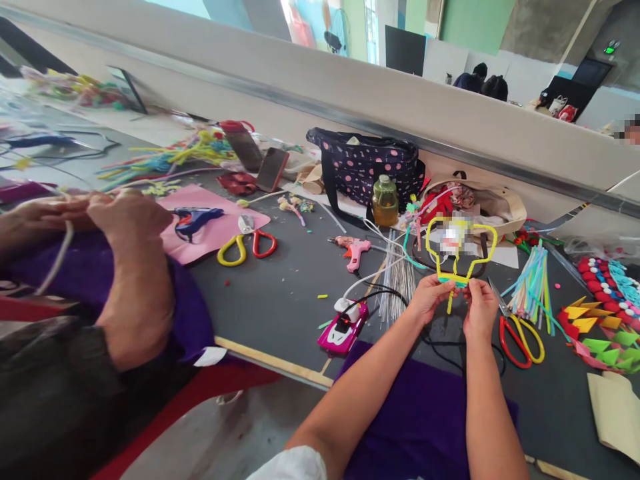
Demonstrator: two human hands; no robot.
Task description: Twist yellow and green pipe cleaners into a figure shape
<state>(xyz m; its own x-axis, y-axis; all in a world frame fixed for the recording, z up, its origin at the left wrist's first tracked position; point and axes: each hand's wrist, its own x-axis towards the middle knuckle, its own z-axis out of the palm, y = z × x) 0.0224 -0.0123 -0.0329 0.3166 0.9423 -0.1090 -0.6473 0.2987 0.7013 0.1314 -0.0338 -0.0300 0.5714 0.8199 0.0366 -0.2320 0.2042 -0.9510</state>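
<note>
Between my two hands is a yellow pipe cleaner shape (493, 241), bent into an outline like a light bulb, with a teal band across its narrow base and a short yellow tail hanging below. My left hand (431, 298) pinches the left end of the band. On the right end, my right hand (481, 307) closes its fingertips. The shape is held upright above the dark table. Red-and-yellow-handled scissors (520, 337) lie just right of my right hand. Close by on the left is a bundle of thin metal wires (397, 287).
A pink glue gun (354, 251) and a magenta power strip (344, 328) with cords lie left. Behind stand a green bottle (385, 200) and a patterned bag (370, 167). Pastel pipe cleaners (534, 283) are at right. A co-worker's hands (120, 210) work at far left.
</note>
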